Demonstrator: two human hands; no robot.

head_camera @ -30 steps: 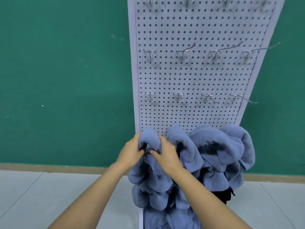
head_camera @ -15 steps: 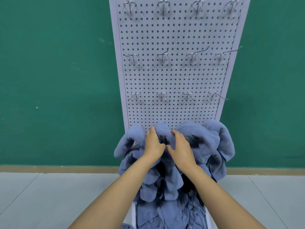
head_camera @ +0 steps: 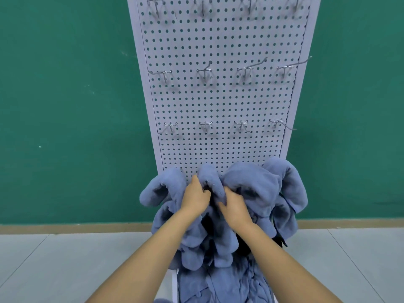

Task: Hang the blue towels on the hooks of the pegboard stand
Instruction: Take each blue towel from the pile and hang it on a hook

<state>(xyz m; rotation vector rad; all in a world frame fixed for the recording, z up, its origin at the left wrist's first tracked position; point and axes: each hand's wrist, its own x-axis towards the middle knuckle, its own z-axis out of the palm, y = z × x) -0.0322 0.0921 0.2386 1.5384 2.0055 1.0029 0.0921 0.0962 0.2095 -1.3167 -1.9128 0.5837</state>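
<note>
Blue towels (head_camera: 251, 184) hang bunched along the lowest row of the pegboard (head_camera: 218, 101). The left hand (head_camera: 194, 196) and right hand (head_camera: 235, 204) now pinch the second towel (head_camera: 211, 178) with curled fingers, no longer the leftmost towel (head_camera: 161, 189), which seems hung.

My bare left forearm (head_camera: 153, 248) and right forearm (head_camera: 275, 248) rise from the lower edge and converge toward the middle. My left hand (head_camera: 194, 196) sits slightly higher than my right hand (head_camera: 235, 204), backs toward me, the two nearly touching. The fingers (head_camera: 228, 193) of both hands curl inward, gripping a fold of blue towel (head_camera: 209, 176); the fingertips are buried in cloth.
</note>
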